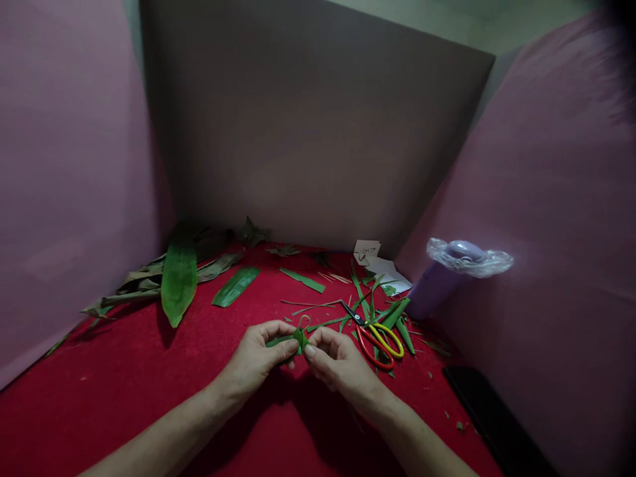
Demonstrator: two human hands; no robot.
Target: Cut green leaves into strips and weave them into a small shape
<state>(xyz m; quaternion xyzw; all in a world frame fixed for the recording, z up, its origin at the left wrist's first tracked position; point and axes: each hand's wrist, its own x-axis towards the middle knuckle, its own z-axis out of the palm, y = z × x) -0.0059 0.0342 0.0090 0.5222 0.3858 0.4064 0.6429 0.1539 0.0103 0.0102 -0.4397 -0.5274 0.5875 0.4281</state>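
Note:
Between my two hands is a small folded piece of green leaf [300,338] with a thin curled strand rising from its top. My left hand [258,354] pinches its left side, thumb in front and fingers behind. At its right edge, my right hand [340,358] closes thumb and forefinger on the same leaf piece. Both hands are held above the red cloth, and the fingers hide part of the leaf. Scissors [380,341] with one red and one yellow handle lie just right of my right hand, their dark blades pointing up and left.
Cut leaf strips [368,301] lie around the scissors. A broad green leaf [179,281] rests on dry leaves at left, near a shorter leaf piece [236,286]. White paper [390,275], a purple container with clear plastic [437,285] and a black flat object [491,411] are along the right.

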